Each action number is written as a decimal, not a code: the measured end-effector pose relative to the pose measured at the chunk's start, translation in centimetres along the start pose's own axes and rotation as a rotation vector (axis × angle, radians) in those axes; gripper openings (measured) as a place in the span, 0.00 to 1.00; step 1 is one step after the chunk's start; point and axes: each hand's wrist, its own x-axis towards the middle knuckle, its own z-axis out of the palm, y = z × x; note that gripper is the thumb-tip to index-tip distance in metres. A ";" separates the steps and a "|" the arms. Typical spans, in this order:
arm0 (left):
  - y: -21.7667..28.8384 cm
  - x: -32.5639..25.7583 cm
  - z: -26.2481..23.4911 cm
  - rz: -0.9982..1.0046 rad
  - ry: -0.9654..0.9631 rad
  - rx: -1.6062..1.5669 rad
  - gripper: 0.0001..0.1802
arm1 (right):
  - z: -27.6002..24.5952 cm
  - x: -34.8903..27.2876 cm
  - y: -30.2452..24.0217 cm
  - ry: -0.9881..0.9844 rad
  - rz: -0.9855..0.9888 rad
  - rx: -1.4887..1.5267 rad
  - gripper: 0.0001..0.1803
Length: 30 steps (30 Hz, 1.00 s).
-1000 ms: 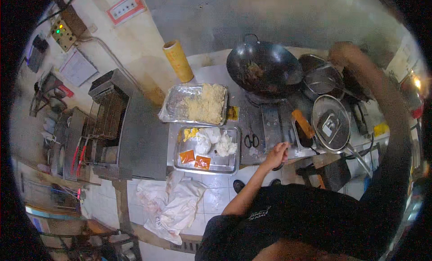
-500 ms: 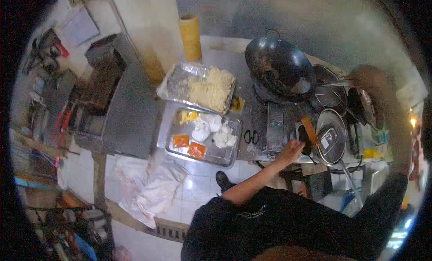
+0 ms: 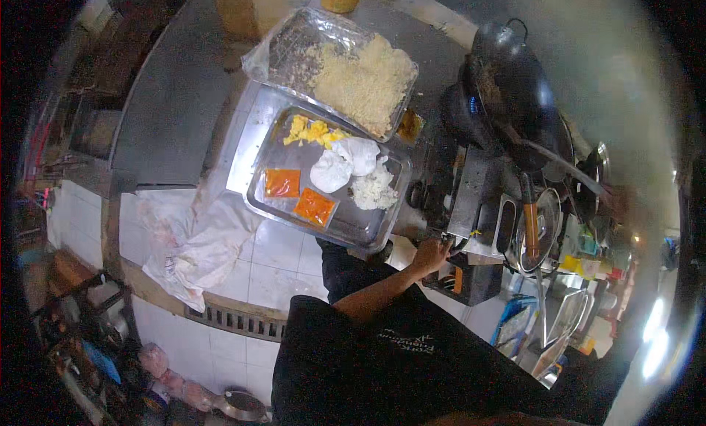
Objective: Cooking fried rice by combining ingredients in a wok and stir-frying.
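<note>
My right hand (image 3: 609,197), dim and partly blurred, is closed around the long handle of a dark wok (image 3: 515,95). The wok tilts over a burner (image 3: 457,106), where a small blue flame shows. My left hand (image 3: 432,255) is at the stove's front edge, its fingers closed by a dark curved part; what they grip is too small to make out. Left of the stove, a metal tray (image 3: 379,238) carries yellow pieces (image 3: 312,132), white knotted bags (image 3: 334,165), a white crumbly heap (image 3: 373,189) and two orange packets (image 3: 316,207).
Behind that tray, a plastic-lined tray (image 3: 283,55) holds pale yellow crumbly food (image 3: 368,80). A round strainer (image 3: 540,238) and a wooden handle (image 3: 529,220) are right of the stove's metal container (image 3: 471,198). A white cloth (image 3: 191,242) hangs at left, above a floor drain (image 3: 232,321).
The view has shifted right and closer. My left hand has gone from beside the metal container to the stove's front edge. The wok is tilted more steeply, and a blue flame now shows.
</note>
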 end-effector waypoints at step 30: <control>21.0 8.6 -3.3 -0.456 -0.032 -1.319 0.17 | -7.1 -2.4 -2.2 -0.198 0.112 -0.331 0.16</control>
